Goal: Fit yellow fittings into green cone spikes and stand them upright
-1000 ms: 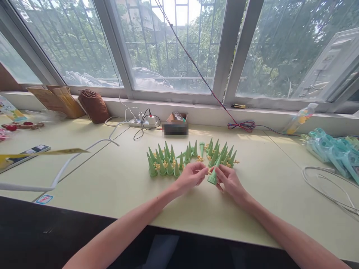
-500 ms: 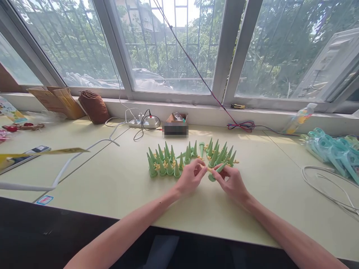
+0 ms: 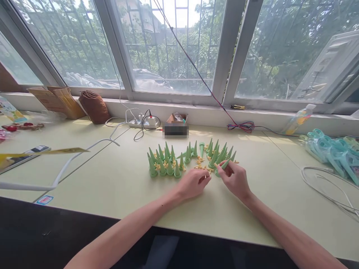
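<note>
My right hand (image 3: 234, 181) is closed round a green cone (image 3: 225, 164) with a wide round base, tilted to the right. A small yellow piece (image 3: 215, 164) sticks out by its thumb and fingertip. My left hand (image 3: 194, 183) rests low over the table with its fingers curled together; what they hold, if anything, is hidden. Just beyond its knuckles lie loose small yellow pieces (image 3: 199, 161). Upright green cones (image 3: 169, 168) stand in rows to the left, with yellow pieces between them. Another group of green cones (image 3: 215, 153) stands behind my right hand.
A small open cardboard box (image 3: 179, 118) sits at the back by a power strip (image 3: 143, 122). Bagged teal plastic items (image 3: 333, 151) and a white cable (image 3: 322, 186) lie on the right. A phone (image 3: 28, 157) and a white cord (image 3: 63, 173) lie on the left.
My hands have come apart from where they met at the cone. The left has dropped slightly toward me, uncovering yellow pieces; the right has shifted a little right with the cone.
</note>
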`<action>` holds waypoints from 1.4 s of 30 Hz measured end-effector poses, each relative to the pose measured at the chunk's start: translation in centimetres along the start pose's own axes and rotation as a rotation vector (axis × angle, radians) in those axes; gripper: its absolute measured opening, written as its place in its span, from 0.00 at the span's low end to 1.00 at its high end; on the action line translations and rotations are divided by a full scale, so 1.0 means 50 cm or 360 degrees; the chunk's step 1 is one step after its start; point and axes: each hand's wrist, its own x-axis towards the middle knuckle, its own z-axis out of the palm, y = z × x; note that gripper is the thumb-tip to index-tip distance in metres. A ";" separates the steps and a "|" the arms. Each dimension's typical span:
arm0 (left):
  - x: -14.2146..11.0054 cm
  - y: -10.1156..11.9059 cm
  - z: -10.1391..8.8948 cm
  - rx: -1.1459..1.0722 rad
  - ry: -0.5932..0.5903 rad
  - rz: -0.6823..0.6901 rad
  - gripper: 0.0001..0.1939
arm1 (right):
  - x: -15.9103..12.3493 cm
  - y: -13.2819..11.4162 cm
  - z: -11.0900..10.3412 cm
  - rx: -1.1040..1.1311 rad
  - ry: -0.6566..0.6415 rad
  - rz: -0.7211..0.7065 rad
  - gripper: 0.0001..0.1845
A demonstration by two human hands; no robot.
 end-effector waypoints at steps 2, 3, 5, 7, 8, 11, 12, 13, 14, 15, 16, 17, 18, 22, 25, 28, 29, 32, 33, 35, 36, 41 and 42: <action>0.000 -0.002 0.001 0.0032 -0.0005 0.0007 0.12 | 0.000 0.000 0.000 -0.0007 -0.0059 0.0012 0.12; -0.001 -0.004 0.002 0.0044 -0.0005 0.0007 0.12 | 0.000 -0.001 0.000 0.0001 -0.0084 0.0020 0.12; 0.000 -0.007 0.003 0.0067 0.0005 0.0004 0.13 | 0.000 -0.001 0.001 0.0029 -0.0134 0.0035 0.12; 0.000 -0.010 0.004 0.0085 0.0049 -0.0018 0.13 | -0.001 -0.001 0.002 0.0047 -0.0168 0.0054 0.13; 0.000 -0.011 0.004 0.0086 0.0092 -0.0038 0.12 | -0.002 -0.001 0.003 0.0053 -0.0184 0.0069 0.14; 0.000 -0.012 0.003 0.0037 0.0263 -0.0139 0.06 | -0.005 -0.001 0.006 0.0095 -0.0243 0.0122 0.14; 0.000 -0.011 0.002 0.0007 0.0306 -0.0173 0.04 | -0.006 -0.002 0.006 0.0124 -0.0268 0.0138 0.15; -0.001 -0.008 0.001 -0.0022 0.0332 -0.0199 0.05 | -0.008 -0.002 0.007 0.0159 -0.0292 0.0150 0.15; -0.002 -0.006 -0.001 -0.0047 0.0338 -0.0208 0.06 | -0.009 -0.003 0.008 0.0194 -0.0310 0.0157 0.16; -0.003 -0.002 -0.003 -0.0064 0.0324 -0.0199 0.07 | -0.010 -0.004 0.009 0.0226 -0.0321 0.0163 0.17; -0.004 0.001 -0.004 -0.0070 0.0289 -0.0176 0.08 | -0.012 -0.005 0.009 0.0257 -0.0330 0.0169 0.18; -0.005 0.005 -0.005 -0.0068 0.0244 -0.0148 0.09 | -0.013 -0.005 0.010 0.0287 -0.0337 0.0174 0.19; -0.005 0.008 -0.006 -0.0060 0.0199 -0.0124 0.10 | -0.014 -0.006 0.011 0.0314 -0.0350 0.0175 0.20; -0.004 0.012 -0.005 -0.0022 0.0066 -0.0085 0.13 | -0.017 -0.011 0.012 0.0372 -0.0453 0.0143 0.21; -0.003 0.006 -0.001 0.0017 0.0022 -0.0074 0.10 | -0.018 -0.018 0.012 0.0396 -0.0571 0.0085 0.20; -0.003 -0.002 0.003 0.0070 0.0015 -0.0071 0.08 | -0.017 -0.023 0.010 0.0415 -0.0664 0.0019 0.17; -0.004 -0.004 0.004 0.0083 0.0022 -0.0075 0.09 | -0.017 -0.023 0.009 0.0409 -0.0666 0.0003 0.17; -0.005 -0.008 0.004 0.0080 0.0048 -0.0088 0.07 | -0.015 -0.018 0.009 0.0372 -0.0581 0.0009 0.19; -0.005 -0.008 0.003 0.0068 0.0058 -0.0092 0.05 | -0.014 -0.016 0.010 0.0355 -0.0539 0.0033 0.20; -0.006 -0.008 -0.001 0.0050 0.0082 -0.0100 0.04 | -0.014 -0.012 0.012 0.0317 -0.0465 0.0093 0.19; -0.006 -0.007 -0.003 0.0050 0.0094 -0.0105 0.05 | -0.014 -0.011 0.013 0.0302 -0.0437 0.0120 0.18; -0.007 -0.008 -0.009 0.0144 0.0130 -0.0123 0.11 | -0.015 -0.009 0.016 0.0264 -0.0399 0.0164 0.14; -0.007 -0.009 -0.008 0.0168 0.0144 -0.0132 0.12 | -0.015 -0.009 0.017 0.0248 -0.0403 0.0154 0.13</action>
